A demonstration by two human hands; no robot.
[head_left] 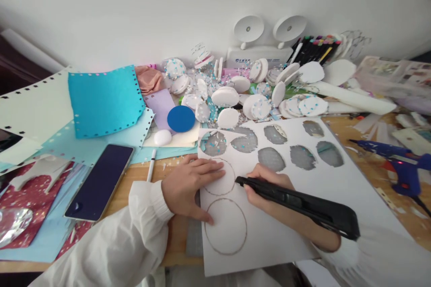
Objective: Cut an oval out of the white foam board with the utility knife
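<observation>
My right hand is wrapped round a black utility knife, its tip at the right edge of a drawn circle on a white foam board. Spread flat, my left hand presses on the board's left side, with its fingers over that upper circle. The thumb rests at the edge of a second drawn circle below. Several ragged round holes are cut through the far part of the board, with grey showing beneath them.
Many white discs and scraps are heaped behind the board. A blue disc lies beside turquoise paper. On the left are a phone and a white pen. A blue glue gun lies at right, below marker pens.
</observation>
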